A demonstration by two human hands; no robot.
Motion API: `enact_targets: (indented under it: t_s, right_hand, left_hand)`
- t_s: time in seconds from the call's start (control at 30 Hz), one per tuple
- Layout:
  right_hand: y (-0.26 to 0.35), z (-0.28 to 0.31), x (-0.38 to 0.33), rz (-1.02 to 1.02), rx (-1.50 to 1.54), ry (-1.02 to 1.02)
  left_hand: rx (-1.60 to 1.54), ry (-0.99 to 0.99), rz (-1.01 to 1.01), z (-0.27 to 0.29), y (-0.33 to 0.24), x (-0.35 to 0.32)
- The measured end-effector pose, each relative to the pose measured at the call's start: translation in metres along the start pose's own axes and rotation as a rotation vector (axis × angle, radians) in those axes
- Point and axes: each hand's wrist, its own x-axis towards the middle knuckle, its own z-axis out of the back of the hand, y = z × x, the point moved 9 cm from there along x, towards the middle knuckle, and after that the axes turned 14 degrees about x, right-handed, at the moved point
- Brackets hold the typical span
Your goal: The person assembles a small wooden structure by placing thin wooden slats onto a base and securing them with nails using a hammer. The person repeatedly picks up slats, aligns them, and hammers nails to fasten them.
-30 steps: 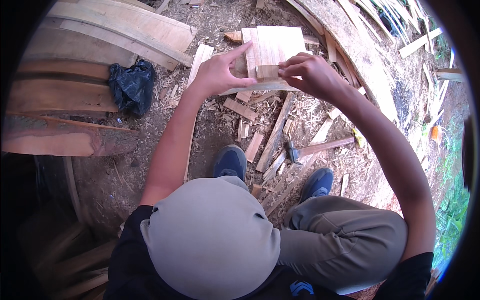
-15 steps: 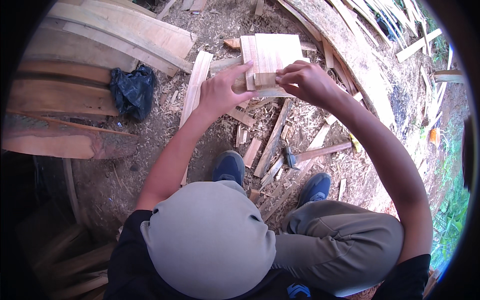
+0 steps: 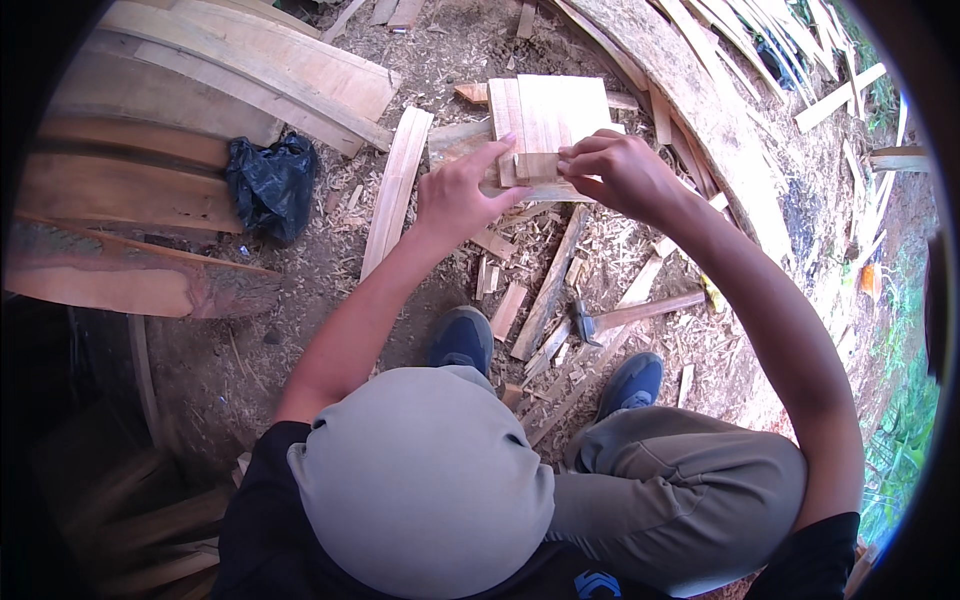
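Note:
A pale, wide board [image 3: 562, 108] and a narrower board [image 3: 507, 112] lie side by side, with more wood under them. Across their near end sits a small wooden strip [image 3: 538, 167]. My left hand [image 3: 462, 195] grips the left edge of the narrow board near that end, its index finger on the far side and its thumb on the near side. Fingers of my right hand [image 3: 615, 172] pinch the strip's right end. How far my right fingertips reach around the strip is hidden.
A hammer [image 3: 640, 310] lies among wood offcuts [image 3: 508, 310] and shavings near my shoes [image 3: 633, 382]. Large planks [image 3: 130, 190] and a black plastic bag [image 3: 272, 188] are at left. A long plank [image 3: 398, 180] lies beside my left forearm. Thin strips [image 3: 730, 45] are piled far right.
The whole view has shifted slightly, so things appear a little further right and lower. Both hands keep nearly the same hold on the wood.

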Motion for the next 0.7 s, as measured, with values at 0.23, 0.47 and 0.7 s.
enact_targets:
  t_s: [0.23, 0.47, 0.7]
  right_hand:
    - [0.0, 0.0, -0.002, 0.019, 0.0, 0.008]
    - [0.001, -0.002, -0.001, 0.037, -0.008, -0.017]
    - [-0.002, -0.002, -0.002, 0.039, -0.039, -0.012]
  left_hand:
    - [0.053, 0.103, 0.013, 0.004, -0.006, -0.004]
    - [-0.055, -0.281, -0.23, 0.014, 0.003, -0.026]
    - [-0.381, -0.614, -0.152, 0.074, 0.048, -0.039]
